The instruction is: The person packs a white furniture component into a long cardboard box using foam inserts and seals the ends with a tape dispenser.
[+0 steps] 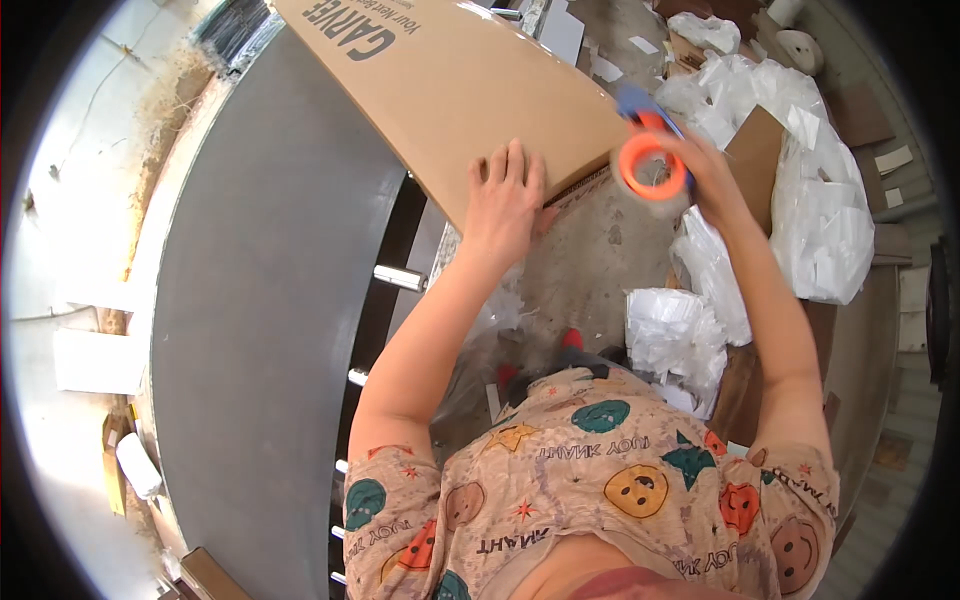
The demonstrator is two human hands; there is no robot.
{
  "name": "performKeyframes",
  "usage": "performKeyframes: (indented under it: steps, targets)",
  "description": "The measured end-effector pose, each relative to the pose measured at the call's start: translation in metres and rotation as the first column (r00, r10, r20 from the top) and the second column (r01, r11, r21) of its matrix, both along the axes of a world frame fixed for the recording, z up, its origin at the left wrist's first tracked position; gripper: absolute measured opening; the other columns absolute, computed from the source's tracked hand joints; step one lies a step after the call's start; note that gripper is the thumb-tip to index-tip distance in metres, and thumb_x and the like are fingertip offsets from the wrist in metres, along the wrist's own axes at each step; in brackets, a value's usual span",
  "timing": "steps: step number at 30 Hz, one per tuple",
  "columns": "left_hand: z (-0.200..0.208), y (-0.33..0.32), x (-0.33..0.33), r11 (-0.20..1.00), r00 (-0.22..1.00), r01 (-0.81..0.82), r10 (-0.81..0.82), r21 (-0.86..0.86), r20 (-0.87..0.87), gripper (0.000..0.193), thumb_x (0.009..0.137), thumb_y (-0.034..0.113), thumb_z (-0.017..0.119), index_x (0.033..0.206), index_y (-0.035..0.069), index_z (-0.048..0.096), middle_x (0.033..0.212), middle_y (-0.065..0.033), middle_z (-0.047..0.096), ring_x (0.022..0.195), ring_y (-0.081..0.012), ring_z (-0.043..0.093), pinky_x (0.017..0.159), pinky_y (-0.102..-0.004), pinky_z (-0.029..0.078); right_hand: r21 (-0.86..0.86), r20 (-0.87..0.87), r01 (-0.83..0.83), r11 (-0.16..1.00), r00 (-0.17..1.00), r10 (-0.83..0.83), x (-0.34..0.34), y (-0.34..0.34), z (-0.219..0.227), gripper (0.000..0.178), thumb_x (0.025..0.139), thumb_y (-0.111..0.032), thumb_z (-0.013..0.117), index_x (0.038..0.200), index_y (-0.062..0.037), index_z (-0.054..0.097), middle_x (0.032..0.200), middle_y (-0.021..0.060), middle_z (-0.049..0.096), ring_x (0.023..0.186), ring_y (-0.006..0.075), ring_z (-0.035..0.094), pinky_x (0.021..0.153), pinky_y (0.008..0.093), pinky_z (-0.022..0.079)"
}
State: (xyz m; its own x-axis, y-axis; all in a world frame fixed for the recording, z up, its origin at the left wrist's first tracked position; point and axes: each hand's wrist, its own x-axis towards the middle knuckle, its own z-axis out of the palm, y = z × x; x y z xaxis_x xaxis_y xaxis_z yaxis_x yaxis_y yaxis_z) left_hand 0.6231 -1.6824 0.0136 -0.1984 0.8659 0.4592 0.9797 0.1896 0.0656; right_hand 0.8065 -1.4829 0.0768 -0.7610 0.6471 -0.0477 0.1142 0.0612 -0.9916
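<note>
Cardboard box, long, flat-faced and smooth brown, with dark printing, runs from the upper left to the upper centre of the frame; its inside is hidden. The left hand is pressed palm down on its top face near the lower end, fingers slightly spread and gripping nothing. The right hand, right of the box's end, is closed around a tape dispenser, blurred, with blue and orange parts and a round orange core circled by a pale, see-through band.

Below the box's end lies a dull grey floor with scuffs and paper scraps. At the lower centre is the person's thin beige shirt, printed with coloured faces and stars. Left of centre, shiny metal rollers stick out from a dark rail beside a broad, matte grey surface that looks curved in this view.

On the right, a crinkled, translucent plastic sack bulges with white, flat-looking pieces; a smaller sack below the right hand is packed with similar white pieces. A stiff brown cardboard panel leans by the larger sack, and a white roll lies at the upper right.
</note>
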Motion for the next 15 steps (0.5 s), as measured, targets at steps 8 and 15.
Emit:
performKeyframes:
  steps: [8, 15]
  targets:
    - [0.004, -0.017, 0.014, 0.996, 0.983, -0.055, 0.042, 0.066, 0.177, 0.055, 0.061, 0.031, 0.080, 0.100, 0.005, 0.050, 0.104, -0.0120, 0.051, 0.105, -0.0310, 0.046, 0.089, -0.0422, 0.034, 0.675, 0.675, -0.567, 0.472, 0.733, -0.083, -0.147, -0.056, 0.085, 0.046, 0.075, -0.051, 0.064, 0.095, -0.0099, 0.070, 0.074, 0.0139, 0.065, 0.067, 0.0232, 0.064, 0.065, 0.0329, 0.049]
    - [0.003, -0.026, 0.011, 0.999, 0.981, -0.040, 0.040, -0.004, 0.191, 0.056, 0.062, 0.031, 0.080, 0.102, 0.005, 0.050, 0.107, -0.0125, 0.050, 0.105, -0.0307, 0.046, 0.088, -0.0434, 0.033, 0.834, 0.498, -0.365, 0.413, 0.820, -0.281, 0.043, -0.127, -0.043, 0.059, 0.070, -0.043, 0.068, 0.123, -0.0175, 0.058, 0.084, 0.0221, 0.054, 0.066, 0.0369, 0.061, 0.059, 0.0453, 0.050]
